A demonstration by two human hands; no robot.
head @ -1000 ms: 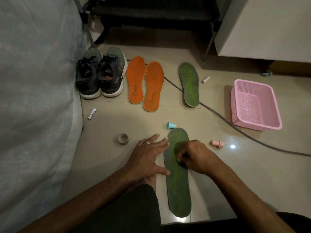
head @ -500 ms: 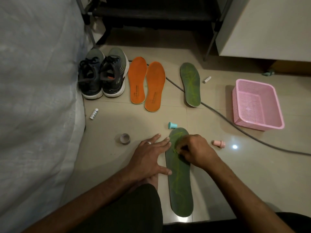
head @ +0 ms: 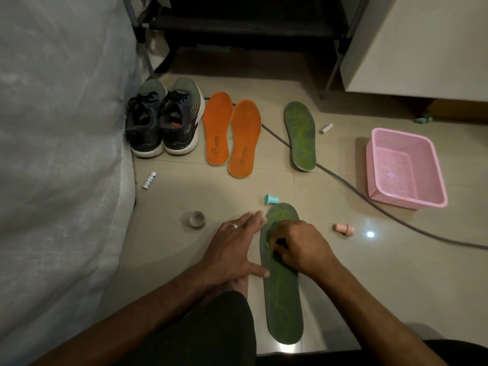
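Green insole [head: 284, 307] lies lengthwise at lower centre of the frame, heel toward me. Left hand [head: 232, 249] is flat beside it, fingers spread, tips and thumb bracing its left edge. Right hand [head: 303, 247] is curled over the forefoot, fingertips pinching a small greenish bit [head: 268, 245] against the surface; can't tell what it is. Yellowish streaks cross toe and middle. Second green insole [head: 301, 136], upper centre, is streaked throughout. My read: roughly half done, this one left to finish.
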